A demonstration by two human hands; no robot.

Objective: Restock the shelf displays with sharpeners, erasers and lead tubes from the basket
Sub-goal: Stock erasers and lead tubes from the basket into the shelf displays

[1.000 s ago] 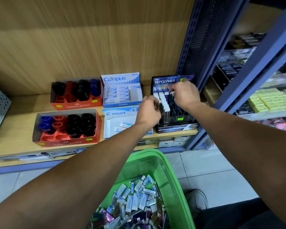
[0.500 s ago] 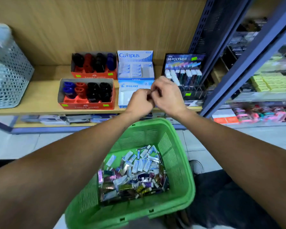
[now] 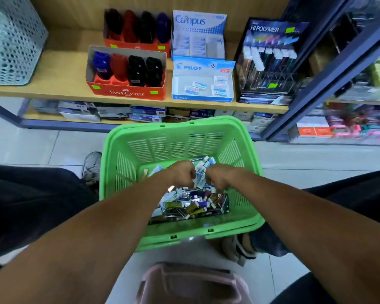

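Note:
A green basket (image 3: 176,126) stands on the floor between my feet, with a pile of eraser packets and lead tubes (image 3: 191,205) in its bottom. My left hand (image 3: 181,174) and my right hand (image 3: 220,177) are both down inside it, close together, fingers curled into the pile around a white-and-blue packet (image 3: 199,180). Their fingertips are hidden, so what each holds is unclear. On the shelf above stand two Faber-Castell sharpener boxes (image 3: 127,71), a Campus eraser box (image 3: 198,34), a sparsely filled Pilot eraser box (image 3: 202,81) and a Hi-Polymer lead display (image 3: 270,60).
A grey perforated bin (image 3: 11,40) sits at the shelf's left end. A blue shelf upright (image 3: 329,80) rises at the right, with more stocked shelves behind it. Boxes fill the lower shelf (image 3: 147,111). A pink stool (image 3: 191,284) is under me on the tiled floor.
Both hands left the Hi-Polymer display, met in front of the shelf, then dropped into the basket. My view tilted down from the shelf to the basket.

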